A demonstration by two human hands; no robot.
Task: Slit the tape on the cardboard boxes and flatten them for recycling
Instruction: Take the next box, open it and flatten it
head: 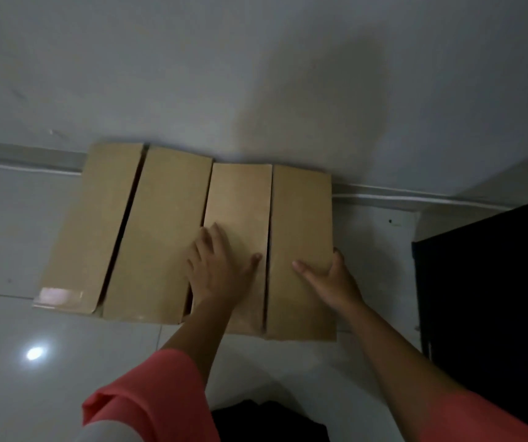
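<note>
Setting: two brown cardboard boxes lie side by side on the tiled floor [17, 237], their far ends against the wall [256, 74]; a dark cabinet [495, 298] stands to the right.
Left box [96, 218]: two long panels with a dark open gap between them; a glossy patch of tape [61, 296] remains at its near-left corner. Neither hand touches it.
Right box [301, 218]: also two long panels, parted by a narrow dark slit down the middle, so its top seam looks already cut.
Left hand [221, 269]: fingers spread and straight, palm pressing flat on the right box's left panel, next to the neighbouring box. A coral sleeve [160, 393] covers the upper forearm.
Right hand [329, 279]: thumb laid across the top of the right panel, fingers wrapped over its outer edge, holding that side.
Blade: none in view, in either hand or on the floor.
Step in hand: probably flattening the right box, with slitting done on this face.
How flat: cannot tell; the dark gaps hint at some depth left.
Next move: likely steady downward pressure with both palms while the held edge is pushed inward. Any tape left underneath would resist the fold.
</note>
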